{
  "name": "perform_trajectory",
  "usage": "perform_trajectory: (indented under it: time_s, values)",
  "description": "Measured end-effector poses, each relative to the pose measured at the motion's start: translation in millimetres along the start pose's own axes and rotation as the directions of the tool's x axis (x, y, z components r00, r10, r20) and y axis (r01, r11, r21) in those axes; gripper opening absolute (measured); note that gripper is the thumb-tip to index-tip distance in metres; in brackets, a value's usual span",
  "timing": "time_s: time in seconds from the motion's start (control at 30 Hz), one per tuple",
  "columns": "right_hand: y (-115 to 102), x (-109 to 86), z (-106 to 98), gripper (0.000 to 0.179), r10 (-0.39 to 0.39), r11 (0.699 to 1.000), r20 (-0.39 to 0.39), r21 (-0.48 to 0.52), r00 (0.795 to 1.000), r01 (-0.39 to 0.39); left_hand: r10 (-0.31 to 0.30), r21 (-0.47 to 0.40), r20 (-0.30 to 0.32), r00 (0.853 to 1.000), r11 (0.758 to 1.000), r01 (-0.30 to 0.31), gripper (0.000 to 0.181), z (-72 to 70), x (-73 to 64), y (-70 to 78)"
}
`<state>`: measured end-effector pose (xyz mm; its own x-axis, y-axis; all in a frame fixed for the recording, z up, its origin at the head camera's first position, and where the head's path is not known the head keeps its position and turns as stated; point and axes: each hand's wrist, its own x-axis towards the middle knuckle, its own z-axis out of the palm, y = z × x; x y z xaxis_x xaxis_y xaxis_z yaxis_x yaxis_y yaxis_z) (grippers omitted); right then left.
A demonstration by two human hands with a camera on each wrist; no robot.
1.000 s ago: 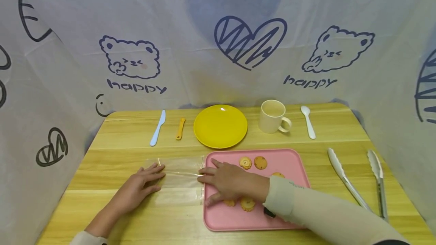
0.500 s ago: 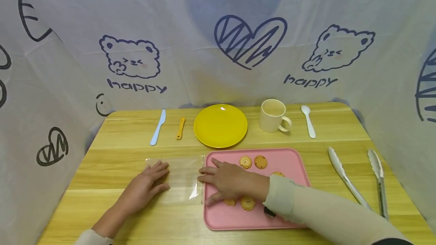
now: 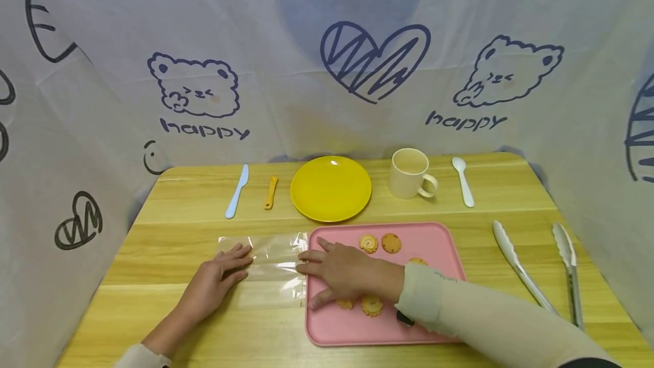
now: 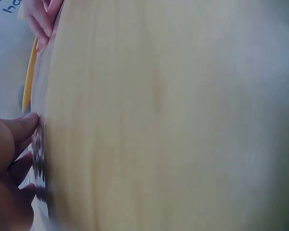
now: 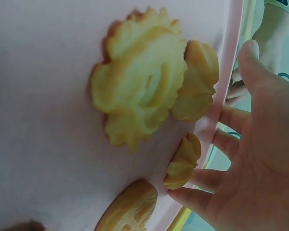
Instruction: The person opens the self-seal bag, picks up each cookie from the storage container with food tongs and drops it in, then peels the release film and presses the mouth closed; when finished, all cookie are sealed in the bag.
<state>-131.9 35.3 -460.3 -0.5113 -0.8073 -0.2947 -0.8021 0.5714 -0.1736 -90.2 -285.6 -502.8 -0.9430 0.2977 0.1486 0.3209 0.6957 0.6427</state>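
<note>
A clear plastic bag point(image 3: 276, 251) lies flat on the wooden table, left of a pink tray point(image 3: 434, 238). My left hand point(image 3: 214, 280) rests on the bag's left part, fingers extended to the right. Reaching across the tray, my right hand point(image 3: 341, 271) has its fingers spread over the left rim, and the fingertips meet the bag's right edge. Scalloped cookies point(image 5: 139, 82) and a round cookie point(image 3: 391, 243) sit in the tray, some partly hidden under the right hand and forearm. In the left wrist view, the left fingertips point(image 4: 31, 120) touch the bag's surface.
Along the back lie a light blue knife point(image 3: 237, 192), a short orange-yellow stick point(image 3: 271, 192), a yellow plate point(image 3: 331, 189), a cream mug point(image 3: 407, 175) and a white spoon point(image 3: 462, 182). Metal tongs point(image 3: 569, 277) lie at the right. A printed cloth point(image 3: 286, 107) surrounds the table.
My left hand has slid slightly right along the bag, then a touch back. The bag's creases and reflections have shifted. My right hand stays in place.
</note>
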Motion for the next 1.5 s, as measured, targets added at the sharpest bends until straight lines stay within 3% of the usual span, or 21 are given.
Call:
perform_trajectory:
  time_s: [0.4,0.63,0.83,1.17,1.5]
  values:
    - [-0.5,-0.1,-0.1,0.081,-0.006,1.0,-0.006,-0.005,1.0,0.006,-0.022,0.088,-0.092,0.996,0.996,0.03,0.019,4.7,4.1,5.0]
    - [-0.4,0.2,0.4,0.081,0.002,1.0,-0.001,0.003,1.0,-0.002,-0.067,-0.014,-0.124,0.99,0.998,0.065,0.017,3.9,5.2,5.8]
    - [-0.3,0.6,1.5,0.081,0.006,1.0,0.002,0.008,1.0,-0.006,-0.154,-0.127,-0.119,0.981,0.982,0.139,0.013,1.8,4.2,4.6]
    - [-0.7,-0.3,-0.1,0.081,0.001,1.0,0.013,0.022,1.0,-0.002,-0.238,-0.341,-0.115,0.964,0.921,0.187,0.016,0.7,2.3,5.5]
    - [0.4,-0.4,-0.7,0.08,-0.005,1.0,0.005,0.024,1.0,0.004,-0.339,-0.577,-0.161,0.927,0.794,0.191,0.03,-0.5,-1.5,-1.3]
